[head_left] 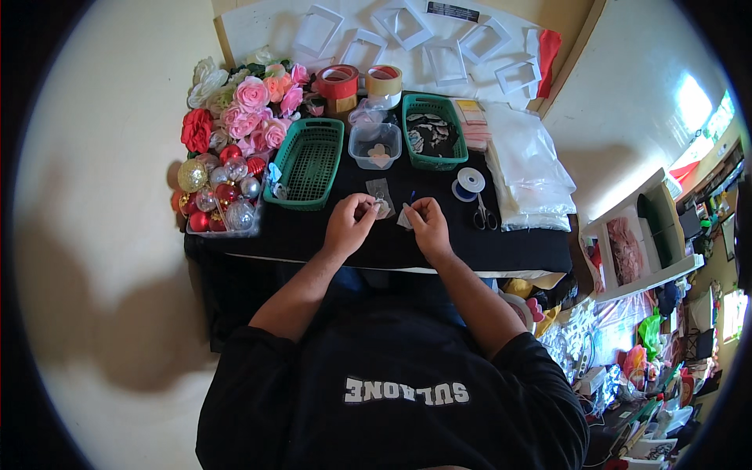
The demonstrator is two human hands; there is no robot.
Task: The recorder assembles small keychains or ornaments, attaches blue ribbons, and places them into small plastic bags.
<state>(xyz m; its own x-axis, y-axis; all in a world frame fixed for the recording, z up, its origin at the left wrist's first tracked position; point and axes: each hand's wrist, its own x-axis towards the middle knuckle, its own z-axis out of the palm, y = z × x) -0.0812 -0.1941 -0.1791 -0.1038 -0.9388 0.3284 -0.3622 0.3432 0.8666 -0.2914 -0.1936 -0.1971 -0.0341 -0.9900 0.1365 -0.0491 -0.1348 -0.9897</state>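
Over the front of the black-covered table (298, 244), my left hand (349, 225) pinches a small whitish piece (381, 205), too small to name. Just beyond it a small clear plastic bag (377, 188) shows against the black cloth. To the right, my right hand (429, 228) has its fingers closed on a small pale, translucent scrap (404, 218). A gap separates the two hands. A thin blue item (413, 195) sticks up by the right fingertips. Ahead is a clear plastic tub (374, 145) with pale flat cutouts (379, 156) inside.
Left stand a green basket (339, 153), artificial roses (252, 94) and a box of ornaments (223, 188). Behind are tape rolls (338, 81) and another green basket (435, 165) with patterned pieces. On the right lie a ribbon spool (469, 181), scissors (485, 215) and plastic bags (529, 157).
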